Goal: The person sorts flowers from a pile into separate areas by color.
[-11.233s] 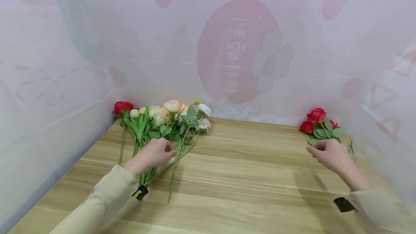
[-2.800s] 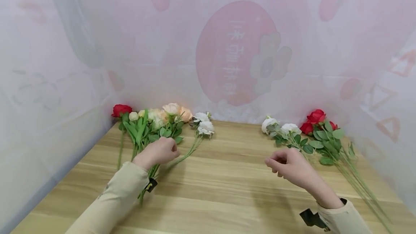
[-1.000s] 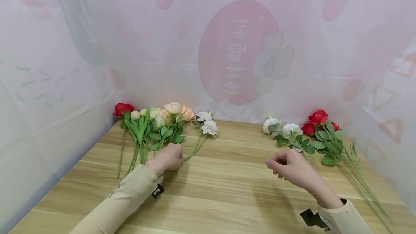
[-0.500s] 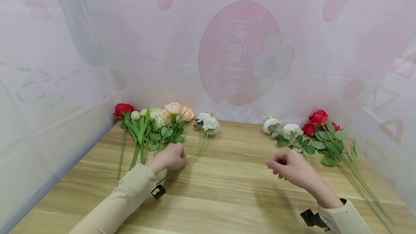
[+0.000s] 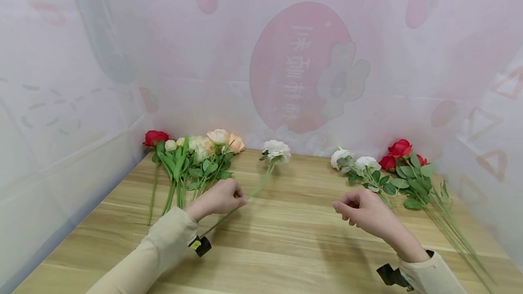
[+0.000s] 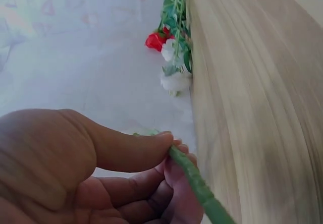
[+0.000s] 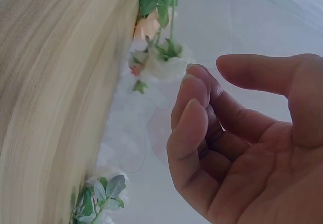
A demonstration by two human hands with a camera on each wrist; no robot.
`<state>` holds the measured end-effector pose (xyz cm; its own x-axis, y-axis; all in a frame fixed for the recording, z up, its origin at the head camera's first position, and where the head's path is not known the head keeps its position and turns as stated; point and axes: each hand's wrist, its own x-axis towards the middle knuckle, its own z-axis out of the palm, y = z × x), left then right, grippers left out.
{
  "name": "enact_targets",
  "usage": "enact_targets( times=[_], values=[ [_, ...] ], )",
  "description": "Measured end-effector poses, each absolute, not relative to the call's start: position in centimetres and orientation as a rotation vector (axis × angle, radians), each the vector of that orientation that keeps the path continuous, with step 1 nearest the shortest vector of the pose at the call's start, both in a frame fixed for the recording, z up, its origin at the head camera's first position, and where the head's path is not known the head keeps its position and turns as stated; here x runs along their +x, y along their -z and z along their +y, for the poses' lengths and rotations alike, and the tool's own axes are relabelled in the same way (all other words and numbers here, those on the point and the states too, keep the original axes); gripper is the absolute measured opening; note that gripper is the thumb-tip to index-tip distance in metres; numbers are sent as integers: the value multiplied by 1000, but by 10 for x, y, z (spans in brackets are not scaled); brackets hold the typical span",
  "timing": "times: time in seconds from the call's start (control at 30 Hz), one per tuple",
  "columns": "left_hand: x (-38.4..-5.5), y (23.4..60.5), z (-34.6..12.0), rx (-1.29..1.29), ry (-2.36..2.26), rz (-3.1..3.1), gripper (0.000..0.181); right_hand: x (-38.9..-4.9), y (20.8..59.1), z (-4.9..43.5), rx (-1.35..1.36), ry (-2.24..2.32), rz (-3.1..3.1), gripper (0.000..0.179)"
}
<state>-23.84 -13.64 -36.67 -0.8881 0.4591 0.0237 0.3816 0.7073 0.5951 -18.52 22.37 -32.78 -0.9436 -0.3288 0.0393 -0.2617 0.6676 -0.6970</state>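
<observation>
My left hand [image 5: 224,198] pinches the thin green stem [image 6: 198,183] of a white flower [image 5: 276,151] between thumb and fingers. That flower leans away toward the back wall, its stem slanting back under the wrist. Whether one bloom or two overlapping ones show there, I cannot tell. Over the right half of the table hovers my right hand [image 5: 365,210], fingers loosely curled, thumb and fingertips apart in the right wrist view, nothing between them. Beyond it lie white flowers [image 5: 367,163] with leafy stems, beside a bunch of red roses [image 5: 399,147].
At the back left of the wooden table [image 5: 286,248] lie a red rose [image 5: 155,138], peach flowers [image 5: 218,136] and leafy green stems [image 5: 178,163]. A printed pink cloth [image 5: 220,58] hangs behind and along both sides.
White flowers have come to lie left of the red roses since the oldest frame. Lately my left hand has drawn the white flower rightward, off the left bunch; the right hand stays put.
</observation>
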Motion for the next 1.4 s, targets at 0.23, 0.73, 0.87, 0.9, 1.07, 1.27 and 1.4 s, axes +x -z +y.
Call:
enact_targets(
  times=[0.23, 0.73, 0.87, 0.9, 1.07, 1.27, 1.4],
  values=[
    [-230, 363, -123, 704, -1078, 2802, 16, -185, 329, 222, -492, 1146, 2785, 25],
    [-206, 357, -100, 882, -1371, 2845, 11, -180, 328, 200, -535, 1390, 2573, 24],
    [-195, 356, -92, 934, -1539, 2768, 7, -178, 327, 185, -538, 1509, 2528, 28],
    [-192, 356, -90, 950, -1572, 2750, 6, -177, 327, 181, -530, 1537, 2513, 30],
    [-182, 357, -80, 1020, -1651, 2700, 5, -172, 323, 161, -472, 1665, 2446, 40],
    [-173, 358, -69, 1071, -1688, 2649, 6, -167, 320, 142, -431, 1803, 2403, 39],
    [-167, 359, -64, 1084, -1704, 2596, 6, -167, 322, 136, -441, 1872, 2416, 33]
  ],
)
